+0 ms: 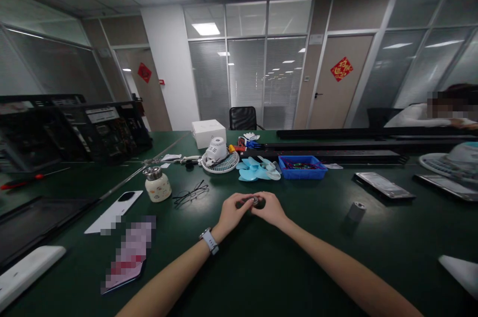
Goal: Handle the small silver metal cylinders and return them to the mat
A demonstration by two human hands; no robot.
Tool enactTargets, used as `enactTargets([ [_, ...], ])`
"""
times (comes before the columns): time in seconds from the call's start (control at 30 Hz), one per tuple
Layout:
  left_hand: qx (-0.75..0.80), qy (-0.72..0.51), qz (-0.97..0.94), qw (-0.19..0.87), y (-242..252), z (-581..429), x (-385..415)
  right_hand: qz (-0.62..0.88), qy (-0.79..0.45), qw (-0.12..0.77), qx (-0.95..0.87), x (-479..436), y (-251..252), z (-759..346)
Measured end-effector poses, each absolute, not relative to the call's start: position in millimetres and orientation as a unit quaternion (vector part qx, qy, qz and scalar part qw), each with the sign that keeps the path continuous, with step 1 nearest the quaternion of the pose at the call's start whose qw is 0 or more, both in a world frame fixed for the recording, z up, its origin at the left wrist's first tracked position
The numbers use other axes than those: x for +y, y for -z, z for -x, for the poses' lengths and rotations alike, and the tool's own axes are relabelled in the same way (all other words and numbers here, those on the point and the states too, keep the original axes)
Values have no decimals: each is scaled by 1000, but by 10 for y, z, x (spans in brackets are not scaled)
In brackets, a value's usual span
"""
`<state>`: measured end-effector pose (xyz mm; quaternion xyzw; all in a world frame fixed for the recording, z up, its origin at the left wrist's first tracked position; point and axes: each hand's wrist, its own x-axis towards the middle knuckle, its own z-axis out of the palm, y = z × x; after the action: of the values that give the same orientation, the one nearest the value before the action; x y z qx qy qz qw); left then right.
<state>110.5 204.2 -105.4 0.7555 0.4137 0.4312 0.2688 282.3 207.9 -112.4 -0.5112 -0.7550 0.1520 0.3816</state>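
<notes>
My left hand (pixel 232 211) and my right hand (pixel 272 209) meet at the middle of the green table (pixel 261 267). Both pinch a small dark round part with a shiny metal centre (pixel 255 201), held just above the tabletop. My left wrist wears a watch (pixel 209 241). Just beyond the hands lie light-blue fan blades (pixel 256 168) and a white fan motor on its grille (pixel 219 156). A blue tray (pixel 302 166) of small parts stands to the right of the blades.
Glasses (pixel 191 193), a small lidded jar (pixel 157 184) and a white phone (pixel 115 210) lie left of the hands. A grey cylinder (pixel 356 211) and a flat device (pixel 384 185) lie right. Black equipment (pixel 74 130) fills the far left. A person sits far right.
</notes>
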Motion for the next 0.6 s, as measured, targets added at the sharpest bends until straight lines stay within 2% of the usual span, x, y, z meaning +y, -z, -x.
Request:
enactTargets([
  [0.13,415,-420,-765,257,1029,-1183,2162,512,-160,418,-733,2046,1258,-2836],
  [0.3,412,-393,-797,199,898,-1216,2227,512,-143,416,-737,2037,1286,-2816],
  [0.43,427,-454,-761,180,801,-1102,2247,522,-136,416,-732,2016,1263,-2816],
  [0.5,443,-464,-745,182,842,-968,2262,521,-142,417,-732,1998,1246,-2823],
  [0.6,474,-411,-757,186,1031,-751,2276,519,-148,417,-731,1978,1228,-2827],
])
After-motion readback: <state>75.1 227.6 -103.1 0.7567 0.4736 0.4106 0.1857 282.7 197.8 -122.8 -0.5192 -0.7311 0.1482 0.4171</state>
